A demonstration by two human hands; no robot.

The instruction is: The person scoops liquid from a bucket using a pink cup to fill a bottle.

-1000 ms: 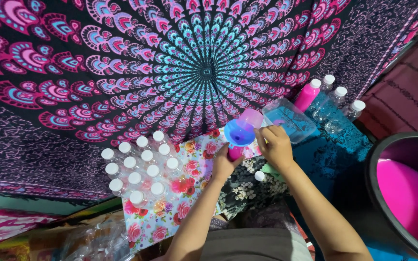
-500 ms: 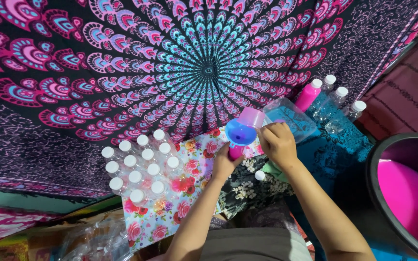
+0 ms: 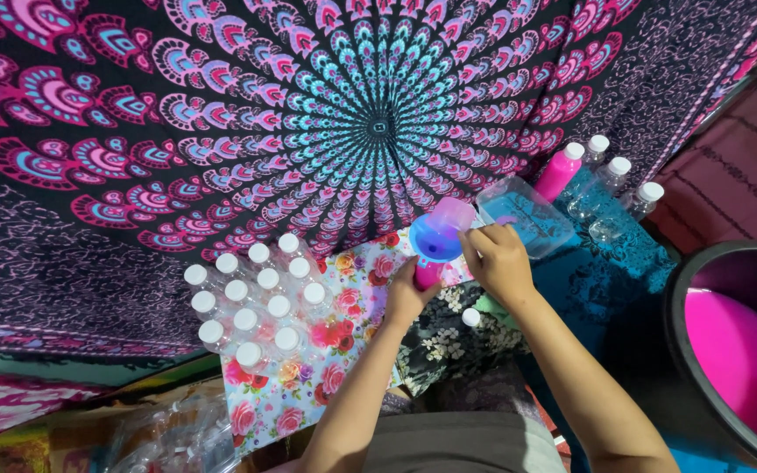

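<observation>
Big mandala cloth (image 3: 221, 131) covers pretty much everything, so I'll place stuff off that. At its right edge sits a dark tub (image 3: 703, 289) of bright pink liquid. On the floral sheet (image 3: 352, 307) at its lower middle, a bunch of white-capped empty bottles (image 3: 251, 307). More bottles (image 3: 606, 175) toward the tub, one already pink. Left hand (image 3: 405, 298) has fingers wrapped around a small pink bottle (image 3: 427, 273) under a blue funnel (image 3: 435, 238). Right hand (image 3: 497, 258) grips a clear cup (image 3: 453, 215), tipped over the funnel.
</observation>
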